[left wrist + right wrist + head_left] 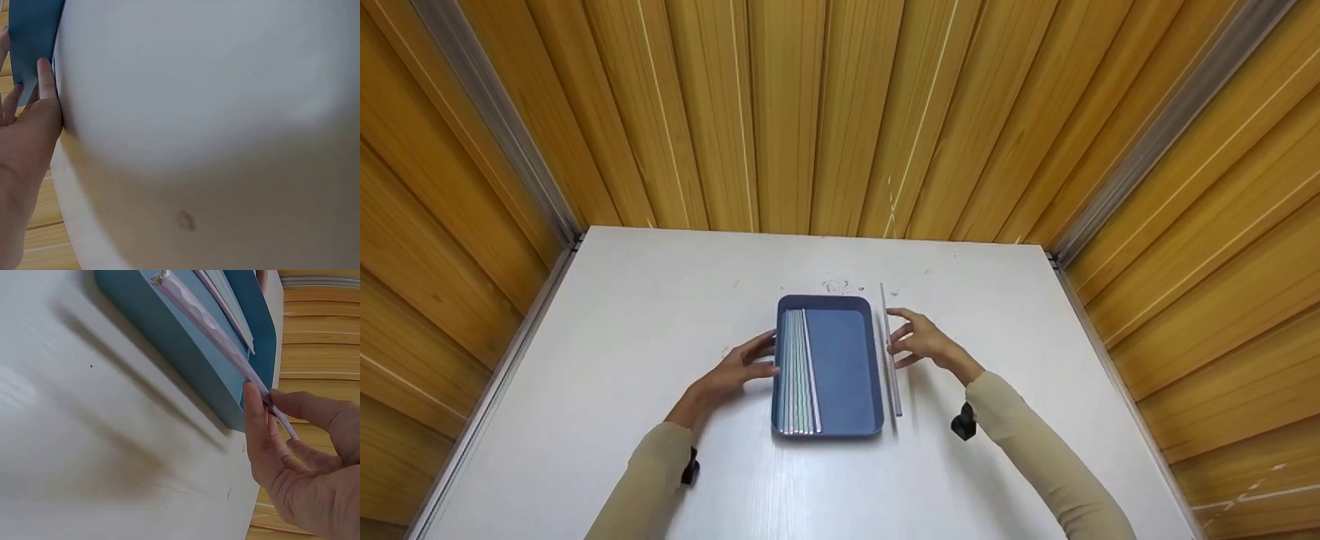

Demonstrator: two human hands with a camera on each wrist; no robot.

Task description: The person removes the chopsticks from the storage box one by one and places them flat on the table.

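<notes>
Hold the slender, straight, pale-lilac rod point(895, 382), pinched by the right hand point(922, 341) just beside the blue, rectangular, plastic-looking tray point(844, 367), parallel to its long side while the left hand point(731, 369), fingers spread, braces the opposite side.

no readable text, label, brand, number or sign in any view, nothing legible on the blue tray point(844, 367) at lower centre of the head frame, nor on the bench point(660, 300) around
</notes>
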